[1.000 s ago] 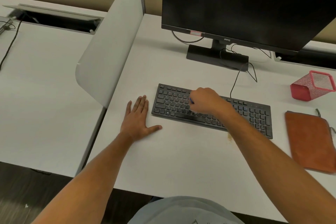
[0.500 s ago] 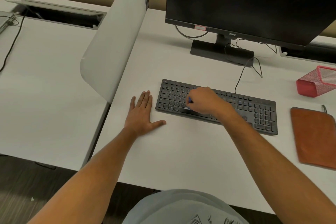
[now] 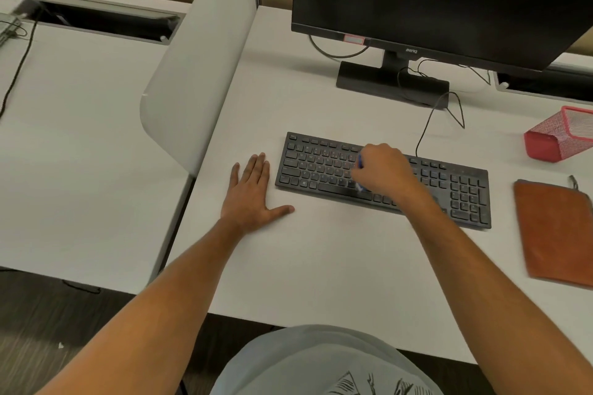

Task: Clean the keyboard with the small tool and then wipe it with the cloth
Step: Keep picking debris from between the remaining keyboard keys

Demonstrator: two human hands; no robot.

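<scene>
Two hands in view. Left hand [image 3: 248, 194] flat on the white tabletop [image 3: 321, 266], fingers straight, just beside the left end of the flat black keyboard [image 3: 321, 167]. Right hand [image 3: 383, 170] over the keyboard's middle, grip clamped on a small blue-handled tool [image 3: 360, 162]; its pale tip is blurred near the bottom key row. Folded orange-brown cloth [image 3: 555, 231] lies right of the keyboard, apart from it, near a red mesh cup [image 3: 558, 138].
</scene>
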